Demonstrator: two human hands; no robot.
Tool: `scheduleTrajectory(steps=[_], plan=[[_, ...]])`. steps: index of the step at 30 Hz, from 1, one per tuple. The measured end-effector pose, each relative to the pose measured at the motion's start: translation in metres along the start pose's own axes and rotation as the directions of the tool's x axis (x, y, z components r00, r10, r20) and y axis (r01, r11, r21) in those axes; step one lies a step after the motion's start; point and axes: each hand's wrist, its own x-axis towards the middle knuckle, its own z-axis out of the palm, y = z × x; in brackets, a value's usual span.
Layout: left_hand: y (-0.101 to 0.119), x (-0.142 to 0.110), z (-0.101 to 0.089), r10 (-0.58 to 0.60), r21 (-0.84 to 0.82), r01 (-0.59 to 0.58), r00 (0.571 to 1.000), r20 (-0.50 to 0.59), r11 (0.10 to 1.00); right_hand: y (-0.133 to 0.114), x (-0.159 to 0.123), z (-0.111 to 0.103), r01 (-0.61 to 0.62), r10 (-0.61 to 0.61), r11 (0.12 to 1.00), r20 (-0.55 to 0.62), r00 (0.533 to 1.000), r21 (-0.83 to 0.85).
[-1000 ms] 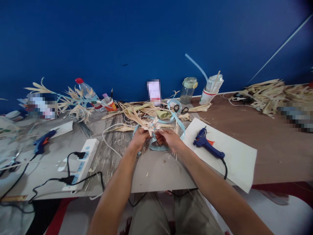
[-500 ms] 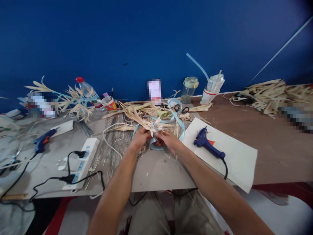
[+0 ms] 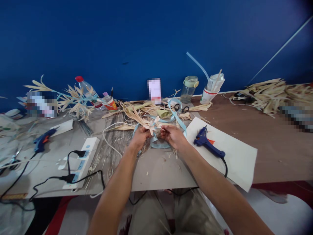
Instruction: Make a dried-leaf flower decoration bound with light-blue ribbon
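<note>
- In the head view, we have the flower (image 3: 152,127) between our two hands.
- Our left hand (image 3: 141,137) pinches it at its left side.
- Our right hand (image 3: 174,135) is just right of the flower, fingers curled in — whether they pinch any of it, we cannot tell.
- Nearer us than the flower, we see a blue ribbon (image 3: 160,145).
- Behind the flower lie husks (image 3: 137,107).
- Right of the flower, a glue gun (image 3: 209,145) rests on paper (image 3: 241,163); left of it — beyond some wires (image 3: 107,156) — lies a power strip (image 3: 81,163).
</note>
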Motion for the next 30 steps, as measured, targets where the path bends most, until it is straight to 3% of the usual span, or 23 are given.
scheduleTrajectory(steps=[6,12,16,27,30], plan=[[0.002,0.0,0.0,-0.03,-0.021,0.029,0.999,-0.032,0.999,-0.01,0.002,-0.007,0.142,-0.127,0.983,-0.125,0.984,0.116],[0.001,0.0,-0.001,-0.019,-0.011,0.018,0.999,-0.042,1.0,-0.029,0.003,-0.017,0.259,-0.218,0.919,-0.164,0.962,0.298],[-0.001,0.002,-0.002,0.003,-0.009,-0.003,0.999,-0.033,1.0,-0.038,0.003,-0.023,0.292,-0.251,0.897,-0.163,0.954,0.333],[0.001,0.0,0.0,0.002,-0.009,-0.003,0.999,-0.034,1.0,-0.018,-0.002,-0.005,0.247,-0.241,0.963,-0.062,0.969,0.112],[-0.001,0.002,-0.001,0.004,-0.014,-0.004,0.999,-0.032,1.0,-0.011,-0.001,-0.004,0.286,-0.285,0.958,-0.065,0.956,0.017]])
